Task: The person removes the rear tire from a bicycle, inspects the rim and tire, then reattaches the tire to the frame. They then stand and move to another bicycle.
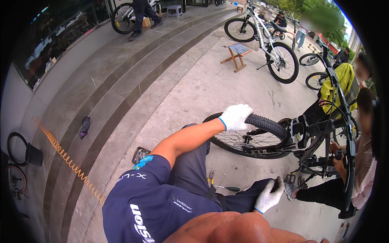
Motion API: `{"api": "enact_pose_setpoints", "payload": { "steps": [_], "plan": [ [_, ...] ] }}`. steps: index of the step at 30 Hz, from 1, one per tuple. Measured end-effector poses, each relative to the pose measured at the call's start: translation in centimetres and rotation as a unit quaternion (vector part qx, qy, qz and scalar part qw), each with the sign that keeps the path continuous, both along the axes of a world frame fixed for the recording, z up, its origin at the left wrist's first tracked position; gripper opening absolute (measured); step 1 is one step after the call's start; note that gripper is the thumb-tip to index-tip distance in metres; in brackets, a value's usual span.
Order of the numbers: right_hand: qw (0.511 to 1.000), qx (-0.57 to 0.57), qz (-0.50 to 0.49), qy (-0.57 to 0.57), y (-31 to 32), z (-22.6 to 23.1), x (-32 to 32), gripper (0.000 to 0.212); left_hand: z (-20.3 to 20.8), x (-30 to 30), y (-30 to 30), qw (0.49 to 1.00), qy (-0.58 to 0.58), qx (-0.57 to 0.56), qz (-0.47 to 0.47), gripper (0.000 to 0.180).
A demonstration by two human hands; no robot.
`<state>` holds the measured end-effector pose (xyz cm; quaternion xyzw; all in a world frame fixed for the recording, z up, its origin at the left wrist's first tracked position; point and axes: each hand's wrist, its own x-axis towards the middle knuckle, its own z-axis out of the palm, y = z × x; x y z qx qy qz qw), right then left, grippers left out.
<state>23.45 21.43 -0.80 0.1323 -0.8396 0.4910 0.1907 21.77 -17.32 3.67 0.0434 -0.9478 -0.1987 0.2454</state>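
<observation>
1. Presently, head view: the left hand (pixel 237 117) is wrapped over the tyre (pixel 267 124) of the bicycle (pixel 300 128), right of centre.
2. Right hand (pixel 269 196): loosely bent near the knee (pixel 248 198); whether it holds anything, I cannot tell.
3. Knobbly rubber should grip well, firm but springy; hold the tread, off the spokes (pixel 237 140).

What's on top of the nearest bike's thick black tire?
The left grip, in a white glove, lies over the tire, beside exposed knobby tread. The stretch directly beneath the glove is covered and cannot be seen.
</observation>
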Motion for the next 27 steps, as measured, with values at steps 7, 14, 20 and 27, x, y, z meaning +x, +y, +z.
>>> {"api": "enact_pose_setpoints", "payload": {
  "steps": [7, 14, 20, 27],
  "plan": [
    [1.000, -0.010, -0.006, -0.001, -0.14, -0.22, -0.17, 0.039, -0.04, 0.00, -0.09, 1.000, 0.014, 0.004, -0.007, 0.059],
    [1.000, -0.005, 0.001, 0.007, 0.09, -0.43, -0.17, 0.039, 0.14, 0.00, -0.14, 1.000, 0.001, 0.020, -0.011, 0.059],
    [1.000, -0.008, 0.003, 0.012, 0.04, -0.43, -0.05, 0.039, -0.42, -0.17, -0.28, 1.000, 0.007, 0.011, -0.011, 0.061],
    [1.000, -0.010, -0.005, 0.021, -0.18, -0.53, -0.13, 0.040, 0.06, -0.22, -0.24, 1.000, -0.008, 0.029, -0.008, 0.058]
  ]
}}
